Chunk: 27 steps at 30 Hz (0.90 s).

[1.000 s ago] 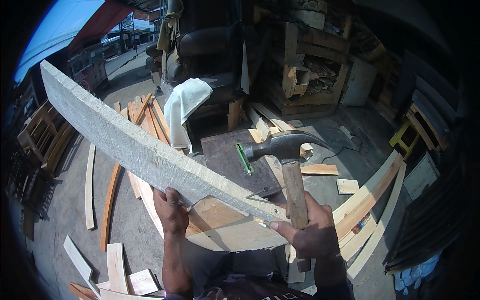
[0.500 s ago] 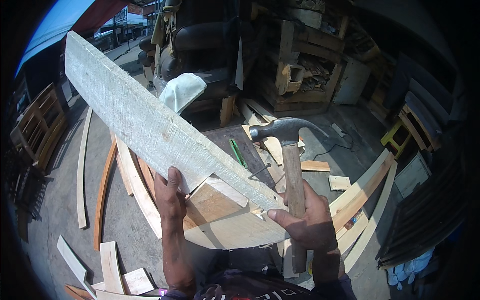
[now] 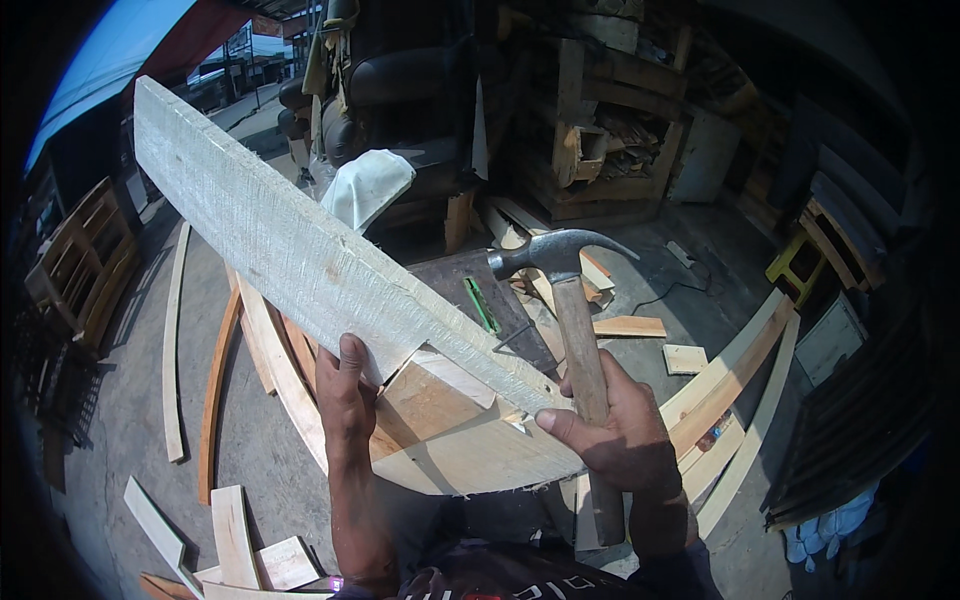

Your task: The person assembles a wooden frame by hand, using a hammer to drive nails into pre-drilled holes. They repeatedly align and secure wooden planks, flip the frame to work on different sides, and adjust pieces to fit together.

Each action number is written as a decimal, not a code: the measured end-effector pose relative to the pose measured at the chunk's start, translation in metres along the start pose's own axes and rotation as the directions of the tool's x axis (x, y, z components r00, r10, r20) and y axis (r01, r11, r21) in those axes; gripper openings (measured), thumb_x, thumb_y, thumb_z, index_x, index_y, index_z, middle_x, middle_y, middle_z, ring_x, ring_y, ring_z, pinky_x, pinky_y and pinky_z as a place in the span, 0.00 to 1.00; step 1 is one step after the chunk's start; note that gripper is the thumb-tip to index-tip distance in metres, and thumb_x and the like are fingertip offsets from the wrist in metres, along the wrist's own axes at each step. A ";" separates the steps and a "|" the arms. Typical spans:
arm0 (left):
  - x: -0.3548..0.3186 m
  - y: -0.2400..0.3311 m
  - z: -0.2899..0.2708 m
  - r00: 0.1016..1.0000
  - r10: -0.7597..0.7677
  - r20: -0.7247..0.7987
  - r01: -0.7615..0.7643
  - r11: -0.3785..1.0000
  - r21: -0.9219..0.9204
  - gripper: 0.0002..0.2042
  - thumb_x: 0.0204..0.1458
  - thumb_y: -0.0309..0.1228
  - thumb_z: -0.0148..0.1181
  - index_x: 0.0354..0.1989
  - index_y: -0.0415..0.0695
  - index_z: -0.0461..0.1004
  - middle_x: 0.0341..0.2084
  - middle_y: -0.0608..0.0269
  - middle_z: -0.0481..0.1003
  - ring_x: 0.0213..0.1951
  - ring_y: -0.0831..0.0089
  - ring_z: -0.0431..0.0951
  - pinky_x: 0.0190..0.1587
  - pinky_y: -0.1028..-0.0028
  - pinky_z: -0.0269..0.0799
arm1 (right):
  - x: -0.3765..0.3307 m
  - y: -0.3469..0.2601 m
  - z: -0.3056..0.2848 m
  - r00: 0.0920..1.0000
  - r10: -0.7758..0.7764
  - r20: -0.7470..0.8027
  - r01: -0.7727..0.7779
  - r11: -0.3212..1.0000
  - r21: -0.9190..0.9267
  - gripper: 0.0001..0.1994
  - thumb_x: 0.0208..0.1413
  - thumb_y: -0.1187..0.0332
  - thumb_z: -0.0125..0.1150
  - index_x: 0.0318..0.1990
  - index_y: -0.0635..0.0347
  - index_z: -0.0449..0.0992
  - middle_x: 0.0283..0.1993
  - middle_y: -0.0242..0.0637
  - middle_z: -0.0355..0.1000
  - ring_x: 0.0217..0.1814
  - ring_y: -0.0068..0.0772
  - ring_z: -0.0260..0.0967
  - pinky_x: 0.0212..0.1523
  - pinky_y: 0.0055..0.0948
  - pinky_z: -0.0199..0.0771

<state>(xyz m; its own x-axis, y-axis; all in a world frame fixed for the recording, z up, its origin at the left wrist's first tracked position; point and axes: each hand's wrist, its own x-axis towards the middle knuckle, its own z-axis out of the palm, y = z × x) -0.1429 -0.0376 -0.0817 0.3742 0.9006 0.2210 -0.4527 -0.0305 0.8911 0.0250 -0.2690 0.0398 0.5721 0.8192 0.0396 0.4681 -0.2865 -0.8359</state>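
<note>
Comparing against one second back, I log the long pale board (image 3: 280, 240) swung: its far end now sits higher and further right. The left thumb, lower earlier, now lies up along the board's near face. The hammer (image 3: 576, 330) leans slightly more to the left at its head.

Left hand (image 3: 347, 405): closed on the board's lower edge, just beside the brown wood block (image 3: 430, 400). Right hand (image 3: 630, 430): wrapped around the hammer's handle, head up, thumb against the board's near end; finger positions behind the handle partly hidden, cannot tell.

Board position: slanting from upper left down to the right hand, above the block and a pale curved-edged piece (image 3: 480, 464). A nail (image 3: 512, 338) juts at its upper edge, left of the hammer handle.
</note>
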 end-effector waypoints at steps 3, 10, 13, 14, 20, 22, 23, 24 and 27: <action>-0.009 0.005 -0.004 1.000 0.018 -0.009 -0.018 0.998 -0.052 0.49 0.58 0.62 0.63 0.71 0.31 0.54 0.63 0.40 0.67 0.65 0.52 0.70 0.66 0.56 0.69 | -0.017 -0.005 -0.009 0.987 -0.156 -0.031 0.158 0.983 0.090 0.27 0.55 0.53 0.75 0.49 0.67 0.71 0.36 0.41 0.77 0.40 0.33 0.78 0.46 0.36 0.78; -0.015 0.016 -0.022 0.997 0.069 0.038 -0.065 0.993 -0.096 0.46 0.59 0.60 0.64 0.69 0.30 0.58 0.60 0.43 0.71 0.61 0.57 0.73 0.62 0.62 0.71 | -0.080 0.016 -0.052 0.890 -0.273 -0.366 0.367 0.904 0.218 0.31 0.63 0.38 0.62 0.41 0.63 0.70 0.24 0.33 0.72 0.22 0.25 0.72 0.27 0.27 0.74; -0.015 0.013 -0.025 0.997 0.039 0.068 -0.032 0.994 -0.106 0.46 0.59 0.60 0.64 0.69 0.30 0.58 0.59 0.43 0.71 0.61 0.57 0.74 0.62 0.62 0.71 | -0.090 0.034 -0.058 0.961 -0.263 -0.090 0.220 0.918 -0.331 0.32 0.65 0.35 0.58 0.37 0.62 0.70 0.20 0.30 0.69 0.19 0.21 0.69 0.21 0.21 0.69; -0.016 0.011 -0.024 0.998 0.036 0.059 -0.030 0.995 -0.100 0.46 0.59 0.60 0.64 0.69 0.29 0.58 0.59 0.43 0.71 0.60 0.58 0.74 0.62 0.63 0.72 | -0.093 0.037 -0.059 0.982 -0.187 -0.018 0.153 0.851 -0.502 0.32 0.65 0.35 0.57 0.35 0.62 0.70 0.18 0.32 0.69 0.18 0.26 0.70 0.21 0.24 0.69; -0.022 0.007 -0.017 0.999 0.004 0.047 -0.001 0.998 -0.065 0.47 0.58 0.61 0.64 0.68 0.28 0.58 0.58 0.42 0.71 0.58 0.58 0.76 0.58 0.62 0.76 | -0.106 0.033 -0.062 0.963 -0.215 -0.165 0.213 0.977 -0.028 0.25 0.68 0.46 0.59 0.39 0.65 0.70 0.22 0.48 0.74 0.23 0.50 0.78 0.28 0.42 0.75; -0.020 0.008 -0.014 0.996 0.017 0.085 -0.010 0.997 -0.076 0.47 0.58 0.62 0.64 0.68 0.29 0.58 0.59 0.41 0.71 0.59 0.57 0.76 0.58 0.61 0.76 | -0.104 0.031 -0.067 0.982 -0.183 0.036 0.175 0.839 -0.515 0.24 0.69 0.48 0.59 0.38 0.65 0.70 0.21 0.45 0.74 0.22 0.42 0.78 0.27 0.38 0.74; -0.019 0.008 -0.012 0.996 0.007 0.085 -0.001 0.998 -0.066 0.47 0.58 0.62 0.64 0.68 0.29 0.58 0.59 0.42 0.71 0.58 0.57 0.77 0.57 0.62 0.77 | -0.101 0.031 -0.069 0.996 -0.087 0.029 0.088 0.815 -0.573 0.23 0.70 0.49 0.59 0.38 0.65 0.71 0.21 0.43 0.74 0.22 0.39 0.78 0.26 0.36 0.74; -0.018 0.007 -0.009 0.996 0.010 0.085 -0.005 0.998 -0.065 0.47 0.58 0.62 0.64 0.68 0.29 0.58 0.58 0.42 0.71 0.58 0.56 0.77 0.57 0.62 0.77 | -0.099 0.031 -0.075 0.992 -0.123 0.012 0.112 0.845 -0.523 0.23 0.70 0.49 0.59 0.38 0.64 0.71 0.21 0.44 0.73 0.23 0.40 0.79 0.27 0.37 0.74; -0.017 0.000 -0.001 0.997 0.009 0.076 -0.004 0.998 -0.066 0.47 0.58 0.62 0.63 0.68 0.30 0.58 0.57 0.43 0.72 0.57 0.57 0.78 0.55 0.62 0.79 | -0.090 0.034 -0.084 0.929 -0.329 -0.169 0.298 0.937 -0.184 0.21 0.69 0.49 0.60 0.38 0.62 0.73 0.20 0.46 0.73 0.24 0.42 0.79 0.28 0.39 0.75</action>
<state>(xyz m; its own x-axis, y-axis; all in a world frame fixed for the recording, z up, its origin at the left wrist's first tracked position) -0.1501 -0.0530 -0.0855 0.4305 0.8646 0.2590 -0.5071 -0.0056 0.8619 0.0458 -0.3945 0.0542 0.4912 0.7714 0.4045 0.7331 -0.1153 -0.6703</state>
